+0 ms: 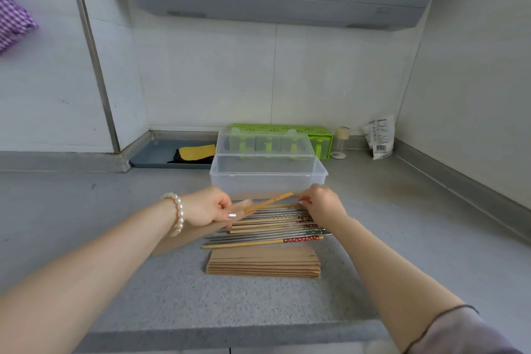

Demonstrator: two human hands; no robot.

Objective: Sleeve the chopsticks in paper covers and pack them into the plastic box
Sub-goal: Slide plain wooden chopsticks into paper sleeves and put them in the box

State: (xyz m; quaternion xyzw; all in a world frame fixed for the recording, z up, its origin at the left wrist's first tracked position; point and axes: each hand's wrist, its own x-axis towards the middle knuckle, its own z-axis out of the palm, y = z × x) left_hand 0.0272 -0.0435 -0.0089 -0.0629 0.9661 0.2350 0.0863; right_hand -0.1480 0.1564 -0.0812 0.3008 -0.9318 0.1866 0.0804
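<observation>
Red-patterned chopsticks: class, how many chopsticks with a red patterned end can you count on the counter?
3 at least: one nearest the paper sleeves, two higher up by the right hand, which may hide more.

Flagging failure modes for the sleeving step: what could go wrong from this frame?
1. The left hand holds a brown paper sleeve with a bamboo chopstick only partly in; it may snag or tear the mouth.
2. The right hand works over the loose row of bamboo and steel chopsticks; it could scatter them.
3. The clear plastic box sits close behind; a push could shift it.
</observation>
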